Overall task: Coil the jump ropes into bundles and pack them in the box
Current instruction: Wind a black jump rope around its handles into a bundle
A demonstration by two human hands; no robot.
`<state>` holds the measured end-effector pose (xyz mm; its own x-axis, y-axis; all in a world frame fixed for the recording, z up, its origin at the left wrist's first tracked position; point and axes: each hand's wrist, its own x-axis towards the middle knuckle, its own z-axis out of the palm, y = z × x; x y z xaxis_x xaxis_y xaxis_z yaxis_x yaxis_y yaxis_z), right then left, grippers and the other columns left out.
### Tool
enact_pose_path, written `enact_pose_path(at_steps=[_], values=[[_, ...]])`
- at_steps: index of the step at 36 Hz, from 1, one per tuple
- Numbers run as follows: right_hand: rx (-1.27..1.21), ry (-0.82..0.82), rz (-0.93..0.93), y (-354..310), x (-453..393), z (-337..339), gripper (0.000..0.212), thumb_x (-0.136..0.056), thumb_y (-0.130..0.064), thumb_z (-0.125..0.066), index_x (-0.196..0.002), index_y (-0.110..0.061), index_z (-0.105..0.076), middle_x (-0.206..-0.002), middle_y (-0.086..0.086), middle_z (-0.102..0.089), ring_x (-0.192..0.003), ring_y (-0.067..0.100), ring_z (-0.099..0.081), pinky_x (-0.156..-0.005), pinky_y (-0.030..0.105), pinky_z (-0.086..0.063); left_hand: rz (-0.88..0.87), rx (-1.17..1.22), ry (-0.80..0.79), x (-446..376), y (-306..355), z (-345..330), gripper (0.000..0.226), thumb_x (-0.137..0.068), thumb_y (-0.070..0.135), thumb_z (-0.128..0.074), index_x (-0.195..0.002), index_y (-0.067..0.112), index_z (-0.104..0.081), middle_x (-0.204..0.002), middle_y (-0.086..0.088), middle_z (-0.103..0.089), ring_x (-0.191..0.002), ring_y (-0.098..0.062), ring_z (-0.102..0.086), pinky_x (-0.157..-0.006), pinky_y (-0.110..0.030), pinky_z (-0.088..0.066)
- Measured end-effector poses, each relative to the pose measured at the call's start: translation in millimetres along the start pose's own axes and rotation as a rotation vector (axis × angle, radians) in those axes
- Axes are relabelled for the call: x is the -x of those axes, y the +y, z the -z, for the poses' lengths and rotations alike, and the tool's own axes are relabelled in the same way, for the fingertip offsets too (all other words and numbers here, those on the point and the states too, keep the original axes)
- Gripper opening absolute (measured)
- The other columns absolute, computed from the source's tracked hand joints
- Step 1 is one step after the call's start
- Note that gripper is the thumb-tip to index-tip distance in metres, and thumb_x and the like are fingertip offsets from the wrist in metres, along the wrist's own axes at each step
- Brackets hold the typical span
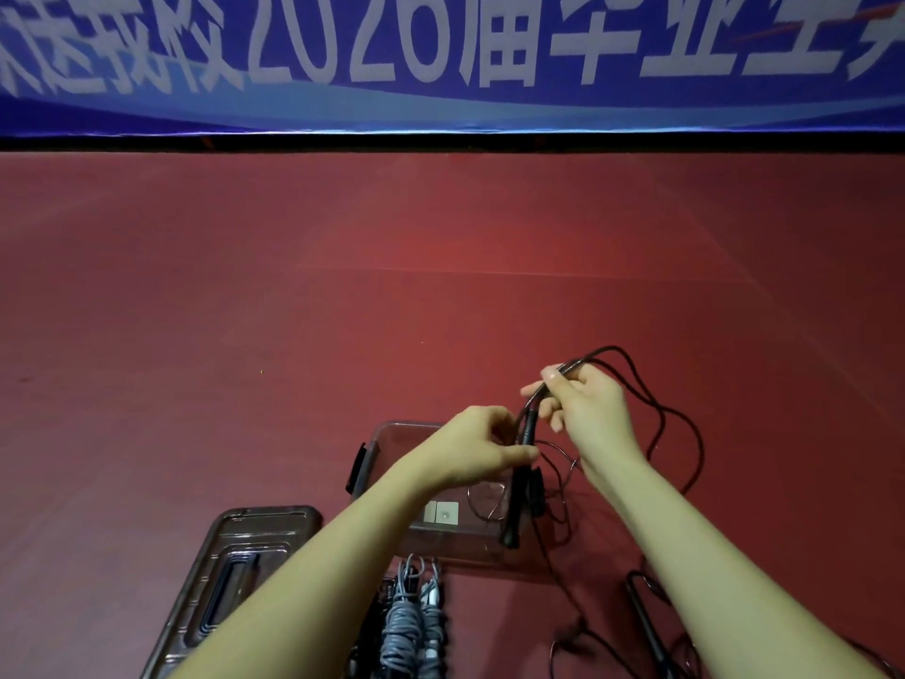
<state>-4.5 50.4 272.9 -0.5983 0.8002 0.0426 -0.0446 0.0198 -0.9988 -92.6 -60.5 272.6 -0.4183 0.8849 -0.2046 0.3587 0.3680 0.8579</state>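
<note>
Over a clear plastic box [392, 436] on the red floor, my left hand [477, 445] grips the black handles of a black jump rope [658, 409]. One handle end [512, 529] hangs down into the box. My right hand [583, 401] pinches several strands of the same rope, held up and to the right of the handles. Loose loops of the cord trail off to the right and down to the floor. Grey coiled rope bundles [411, 624] lie on the floor just in front of the box.
The box's lid [230, 580] lies flat on the floor at the lower left. Another black rope with its handle [646, 624] lies loose at the lower right. A blue banner [440, 61] hangs along the far edge of the red floor.
</note>
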Motion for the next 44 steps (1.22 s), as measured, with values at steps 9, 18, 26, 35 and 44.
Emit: enact_pose_path(at_steps=[9,18,26,35,44], values=[[-0.104,0.032,-0.017,-7.4,-4.6,5.9,0.017,-0.094,-0.009,-0.053,-0.078,-0.007,-0.059,-0.075,0.006,-0.072,-0.049,0.005,-0.050,-0.046,0.016,-0.039,-0.051,-0.031,0.120,-2.9,3.7,1.0,0.022,-0.093,0.021,-0.059,-0.077,0.007,-0.065,-0.058,0.002,-0.058,-0.046,-0.001,-0.053,-0.048,-0.017,-0.043],[0.209,-0.204,-0.124,-0.7,9.6,7.7,0.023,-0.088,0.005,-0.044,-0.083,-0.012,-0.059,-0.056,0.004,-0.050,-0.050,0.016,-0.050,-0.051,0.022,-0.042,-0.120,0.204,0.382,-8.2,9.4,17.4,0.021,-0.095,0.015,-0.054,-0.080,0.003,-0.064,-0.062,-0.010,-0.065,-0.052,-0.013,-0.062,-0.061,-0.028,-0.055],[0.345,-0.450,-0.090,6.7,23.2,0.2,0.017,-0.087,-0.018,-0.067,-0.071,-0.017,-0.061,-0.055,-0.002,-0.056,-0.034,0.004,-0.037,-0.038,0.018,-0.029,-0.210,0.673,0.402,1.5,32.1,30.6,0.019,-0.096,0.013,-0.055,-0.082,0.001,-0.062,-0.068,-0.010,-0.061,-0.059,-0.015,-0.067,-0.064,-0.027,-0.059],[0.088,-0.265,-0.088,-7.4,24.6,-3.0,0.013,-0.091,-0.013,-0.060,-0.080,-0.006,-0.065,-0.073,0.010,-0.070,-0.033,0.007,-0.026,-0.036,0.017,-0.022,-0.139,0.618,0.387,7.1,34.2,26.9,0.022,-0.100,0.013,-0.043,-0.095,0.007,-0.064,-0.080,-0.003,-0.063,-0.070,-0.013,-0.059,-0.059,-0.020,-0.050],[-0.184,-0.168,-0.067,-25.5,23.7,6.1,0.014,-0.093,-0.011,-0.056,-0.086,-0.005,-0.065,-0.071,0.003,-0.068,-0.033,0.006,-0.029,-0.037,0.018,-0.025,-0.080,-0.045,0.179,17.0,17.9,17.9,0.012,-0.091,0.016,-0.060,-0.091,0.011,-0.071,-0.070,-0.002,-0.063,-0.059,-0.011,-0.052,-0.060,-0.020,-0.044]])
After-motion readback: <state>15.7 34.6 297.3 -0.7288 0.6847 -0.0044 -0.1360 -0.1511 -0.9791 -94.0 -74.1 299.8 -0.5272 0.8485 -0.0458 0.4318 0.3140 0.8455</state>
